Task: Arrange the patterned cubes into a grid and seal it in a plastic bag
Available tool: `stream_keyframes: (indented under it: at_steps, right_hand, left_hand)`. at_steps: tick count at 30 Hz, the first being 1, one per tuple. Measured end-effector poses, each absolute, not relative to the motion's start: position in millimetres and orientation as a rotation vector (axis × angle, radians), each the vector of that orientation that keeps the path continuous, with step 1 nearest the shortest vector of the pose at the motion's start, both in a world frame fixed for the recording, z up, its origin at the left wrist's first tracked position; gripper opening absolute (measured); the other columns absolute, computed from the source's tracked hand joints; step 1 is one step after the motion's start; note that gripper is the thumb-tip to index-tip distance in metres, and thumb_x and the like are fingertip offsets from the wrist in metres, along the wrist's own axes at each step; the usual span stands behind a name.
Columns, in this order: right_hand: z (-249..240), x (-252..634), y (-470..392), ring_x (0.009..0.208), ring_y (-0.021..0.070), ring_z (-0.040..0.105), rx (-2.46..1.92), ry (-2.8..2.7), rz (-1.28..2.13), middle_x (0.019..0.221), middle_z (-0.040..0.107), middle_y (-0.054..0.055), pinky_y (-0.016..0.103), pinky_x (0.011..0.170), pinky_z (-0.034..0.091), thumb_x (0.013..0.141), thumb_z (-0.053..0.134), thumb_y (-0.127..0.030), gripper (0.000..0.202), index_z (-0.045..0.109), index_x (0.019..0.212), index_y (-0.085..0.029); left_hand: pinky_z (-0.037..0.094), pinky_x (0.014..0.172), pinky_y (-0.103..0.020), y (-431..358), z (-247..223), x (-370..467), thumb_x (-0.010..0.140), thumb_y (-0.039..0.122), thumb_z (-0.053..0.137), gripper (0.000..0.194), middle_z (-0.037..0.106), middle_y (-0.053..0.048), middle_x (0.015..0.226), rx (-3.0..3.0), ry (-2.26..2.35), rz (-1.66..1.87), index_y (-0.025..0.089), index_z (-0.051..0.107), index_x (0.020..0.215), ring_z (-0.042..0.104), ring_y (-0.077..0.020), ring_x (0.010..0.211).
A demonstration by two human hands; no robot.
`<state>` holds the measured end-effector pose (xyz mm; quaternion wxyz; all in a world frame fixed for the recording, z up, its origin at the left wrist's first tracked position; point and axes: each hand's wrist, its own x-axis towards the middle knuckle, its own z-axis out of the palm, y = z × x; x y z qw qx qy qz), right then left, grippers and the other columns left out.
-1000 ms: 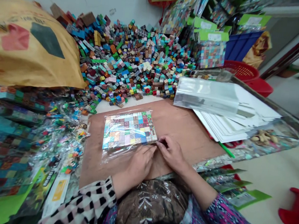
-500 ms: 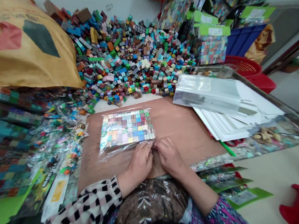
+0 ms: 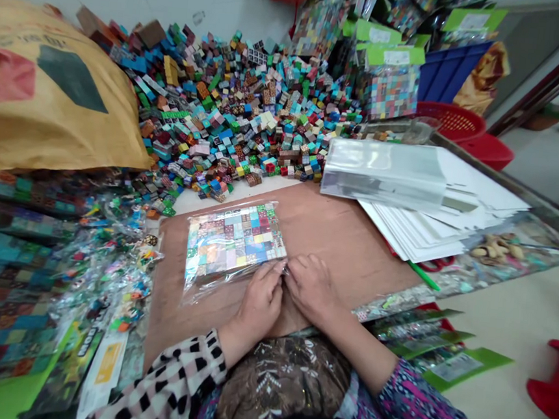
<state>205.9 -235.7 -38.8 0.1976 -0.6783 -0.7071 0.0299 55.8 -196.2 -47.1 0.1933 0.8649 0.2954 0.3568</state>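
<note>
A clear plastic bag (image 3: 237, 242) with a flat layer of colourful patterned cubes inside lies on the brown board (image 3: 340, 241). My left hand (image 3: 262, 299) is closed on the bag's near right edge, fingers pinched together on the film. Right beside it, my right hand (image 3: 309, 287) is closed too, its fingertips gripping the same edge of the bag. The fingertips of both hands almost meet there. Whatever lies under the fingers is hidden.
A large heap of small cubes (image 3: 249, 109) fills the back. White cards (image 3: 404, 237) with clear sleeves (image 3: 385, 173) lie at right, near a green-handled tool (image 3: 423, 275) and peanuts (image 3: 496, 249). A yellow sack (image 3: 72, 113) and packed bags (image 3: 0, 322) stand left.
Both hands stay pinched at the bag's edge, with only slight finger movement. The whole view has shifted a little; the bag lies in the same place on the board.
</note>
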Motion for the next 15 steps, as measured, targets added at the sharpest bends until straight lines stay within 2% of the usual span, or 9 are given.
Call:
stream_keyframes:
  at_steps: [4,10,15]
  right_hand:
    - [-39,210,-234,0.085,0.0223,0.051,-1.763,-2.103,0.115,0.091,0.068,0.006,0.035,0.077,0.033,0.097,0.05,-0.016,0.018,0.066,0.091,-0.017]
    - [-42,221,-236,0.084,0.0221,0.05,-1.562,-2.222,0.097,0.09,0.067,0.007,0.034,0.077,0.032,0.097,0.049,-0.017,0.018,0.065,0.09,-0.016]
    - [-37,216,-237,0.086,0.0228,0.053,-1.729,-2.151,0.099,0.093,0.068,0.006,0.035,0.078,0.032,0.097,0.05,-0.021,0.016,0.066,0.093,-0.018]
  left_hand:
    - [0.055,0.101,-0.038,-195,-48,57,0.087,0.001,0.042,0.045,0.07,-0.014,0.118,2.37,0.872,0.999,0.012,0.062,0.126,0.065,-0.0205,0.113]
    - [0.053,0.104,-0.036,-198,-49,55,0.09,0.003,0.044,0.04,0.07,-0.015,0.118,2.344,0.925,0.96,0.009,0.064,0.124,0.065,-0.0202,0.115]
    - [0.053,0.103,-0.038,-197,-49,55,0.09,0.003,0.044,0.042,0.07,-0.016,0.12,2.373,0.921,0.928,0.008,0.062,0.127,0.064,-0.0214,0.115]
